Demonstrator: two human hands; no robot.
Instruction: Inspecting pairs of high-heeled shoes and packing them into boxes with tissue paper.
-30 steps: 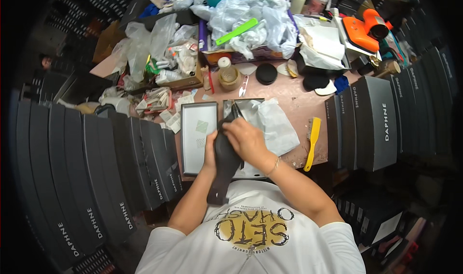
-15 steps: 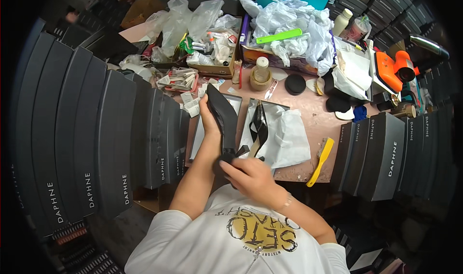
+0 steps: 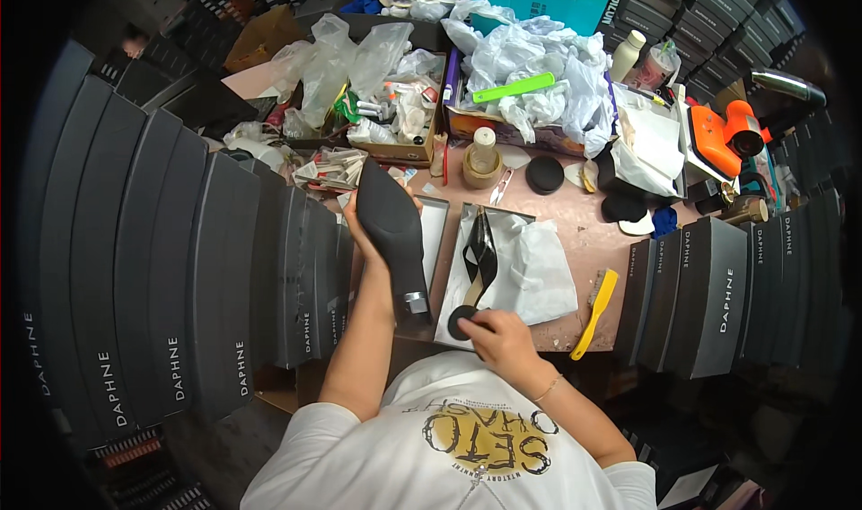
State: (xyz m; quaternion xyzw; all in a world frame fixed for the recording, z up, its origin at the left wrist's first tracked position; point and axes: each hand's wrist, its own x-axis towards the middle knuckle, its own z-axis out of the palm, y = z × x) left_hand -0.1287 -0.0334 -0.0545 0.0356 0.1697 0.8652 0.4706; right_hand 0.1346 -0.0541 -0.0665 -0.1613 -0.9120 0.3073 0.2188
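Observation:
My left hand (image 3: 366,232) is closed around a black heeled shoe (image 3: 391,215), toe pointing away from me. Its dark sole faces up, and the heel at the near end has a shiny patch. Between the fingers of my right hand (image 3: 503,338) is a round black sponge pad (image 3: 461,322), held apart from that shoe, at the near edge of an open shoe box (image 3: 452,299). In the box another black shoe (image 3: 480,251) with a shiny upper lies beside white tissue paper (image 3: 536,272).
A yellow brush (image 3: 596,314) lies at the right of the pink table (image 3: 588,232). Behind stand a bottle in a round holder (image 3: 483,160), black round pads (image 3: 544,175) and boxes of crumpled plastic (image 3: 539,61). Stacked dark shoe boxes (image 3: 215,268) wall both sides.
The shoe in my left hand has turned so its sole shows more fully. My right hand has moved away from its heel to the right, with the sponge pad.

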